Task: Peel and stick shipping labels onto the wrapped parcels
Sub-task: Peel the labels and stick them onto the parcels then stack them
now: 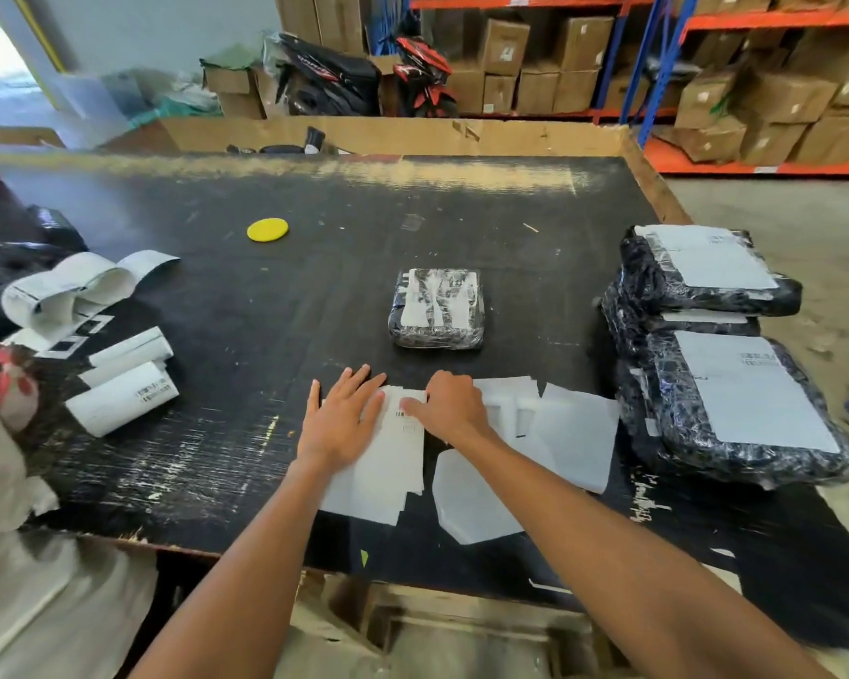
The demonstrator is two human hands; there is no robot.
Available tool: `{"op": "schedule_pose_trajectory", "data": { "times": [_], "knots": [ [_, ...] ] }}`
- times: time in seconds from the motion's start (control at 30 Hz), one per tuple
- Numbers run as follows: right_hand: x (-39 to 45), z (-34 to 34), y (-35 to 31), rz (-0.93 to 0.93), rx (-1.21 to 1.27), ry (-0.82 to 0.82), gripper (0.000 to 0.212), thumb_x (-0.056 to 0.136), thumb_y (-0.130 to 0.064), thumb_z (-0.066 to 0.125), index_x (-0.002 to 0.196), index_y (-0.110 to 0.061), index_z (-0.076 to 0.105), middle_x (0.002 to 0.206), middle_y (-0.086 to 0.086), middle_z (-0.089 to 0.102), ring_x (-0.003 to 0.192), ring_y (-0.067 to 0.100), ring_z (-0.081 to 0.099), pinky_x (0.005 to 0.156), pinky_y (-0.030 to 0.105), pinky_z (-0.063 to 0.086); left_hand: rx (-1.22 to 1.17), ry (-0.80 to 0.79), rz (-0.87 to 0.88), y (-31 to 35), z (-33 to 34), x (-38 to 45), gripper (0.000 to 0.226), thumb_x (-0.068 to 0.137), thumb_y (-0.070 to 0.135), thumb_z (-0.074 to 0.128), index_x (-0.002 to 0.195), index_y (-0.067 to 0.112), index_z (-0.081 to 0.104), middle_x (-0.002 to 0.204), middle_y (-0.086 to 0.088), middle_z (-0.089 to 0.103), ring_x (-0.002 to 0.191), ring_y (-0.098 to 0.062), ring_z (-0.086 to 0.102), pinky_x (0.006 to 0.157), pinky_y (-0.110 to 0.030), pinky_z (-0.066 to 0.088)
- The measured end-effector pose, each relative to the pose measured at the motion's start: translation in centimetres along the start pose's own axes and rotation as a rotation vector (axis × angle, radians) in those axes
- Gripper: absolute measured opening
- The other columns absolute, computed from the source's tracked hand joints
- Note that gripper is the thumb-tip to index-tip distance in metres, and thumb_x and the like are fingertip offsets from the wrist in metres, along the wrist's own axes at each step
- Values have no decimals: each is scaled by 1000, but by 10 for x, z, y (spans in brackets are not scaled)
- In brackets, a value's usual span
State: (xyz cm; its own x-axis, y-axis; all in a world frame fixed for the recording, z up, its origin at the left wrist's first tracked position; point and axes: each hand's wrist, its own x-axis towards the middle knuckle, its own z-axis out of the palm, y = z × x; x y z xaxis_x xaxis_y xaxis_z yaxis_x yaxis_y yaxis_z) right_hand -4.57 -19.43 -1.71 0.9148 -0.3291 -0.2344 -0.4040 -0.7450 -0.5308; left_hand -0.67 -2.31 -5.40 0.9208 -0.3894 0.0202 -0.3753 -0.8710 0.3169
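A stack of white label sheets [383, 463] lies near the front edge of the black table [226, 306]. My left hand [339, 419] rests flat on the stack, fingers spread. My right hand [454, 406] is curled at the top sheet's upper right corner, fingertips pinching its edge. A small wrapped black parcel [437, 308] with a label under its film sits just beyond my hands. To the right, a pile of labelled black parcels [721, 384] is stacked two or three high.
Loose peeled backing papers [559, 428] lie right of the stack. Curled label rolls [118, 379] and strips [79, 286] sit at left, with a yellow disc [267, 229] farther back. Another person's sleeve [25, 580] is at lower left. Shelves of cartons [756, 90] stand behind.
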Motion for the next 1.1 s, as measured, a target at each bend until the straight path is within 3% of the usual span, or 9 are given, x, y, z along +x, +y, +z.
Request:
{"op": "schedule_pose_trajectory", "data": {
  "times": [0.07,0.13,0.23,0.33,0.5,0.73,0.83,0.9,1.1],
  "knots": [
    [-4,-7,0,-28,-75,38,44,93,-48,63,116,-11,60,122,12,57,116,33,57,81,38,45,1,5,-2,0,0,0,52,104,53,15,152,42,33,164,14,22,154,-7,8,124,-50,-6],
    [-7,-13,4,-63,-124,81,42,98,-43,57,122,-9,56,128,14,53,120,34,54,88,40,47,8,4,-4,1,0,0,53,104,53,15,152,41,33,164,14,22,154,-8,8,124,-50,-6],
    [-5,-8,4,-43,-94,-5,36,96,-46,58,99,-11,60,107,12,63,107,33,60,70,35,44,10,7,-12,2,0,1,52,104,53,15,152,42,33,164,15,22,154,-8,8,124,-50,-6],
    [-3,1,1,15,42,-84,46,86,-52,69,69,-17,45,75,3,50,88,29,59,53,31,33,9,10,-14,1,0,-1,52,105,51,13,152,41,33,164,15,23,154,-7,8,124,-49,-6],
    [-1,3,1,111,253,-54,58,70,-44,89,111,-10,66,113,4,69,102,25,68,69,35,54,-57,17,-28,4,-3,-1,52,106,48,13,151,39,38,163,16,25,153,-5,9,124,-47,-6],
    [14,-5,11,233,485,-111,40,71,-28,91,99,-9,69,108,7,74,92,25,74,85,41,61,-86,15,-28,1,-2,0,52,107,43,10,149,39,40,162,15,28,153,-5,11,124,-46,-6],
    [13,-11,15,230,539,-152,19,82,-20,82,86,-9,67,107,8,74,92,26,75,82,41,63,-75,21,-25,0,0,-1,50,107,43,14,151,38,37,162,15,27,153,-5,11,124,-45,-6],
    [13,-16,18,209,594,-115,20,88,-17,76,77,-14,59,107,9,73,99,27,72,87,44,61,-52,24,-10,-1,0,0,48,107,42,19,152,37,36,163,14,27,153,-6,11,125,-46,-5],
    [16,-51,25,192,1152,-112,4,101,-13,59,100,-15,62,118,8,70,104,25,67,97,42,55,-48,-15,-19,0,-4,4,43,107,38,31,149,36,41,162,11,30,152,-10,18,124,-49,-5]
  ]
}}
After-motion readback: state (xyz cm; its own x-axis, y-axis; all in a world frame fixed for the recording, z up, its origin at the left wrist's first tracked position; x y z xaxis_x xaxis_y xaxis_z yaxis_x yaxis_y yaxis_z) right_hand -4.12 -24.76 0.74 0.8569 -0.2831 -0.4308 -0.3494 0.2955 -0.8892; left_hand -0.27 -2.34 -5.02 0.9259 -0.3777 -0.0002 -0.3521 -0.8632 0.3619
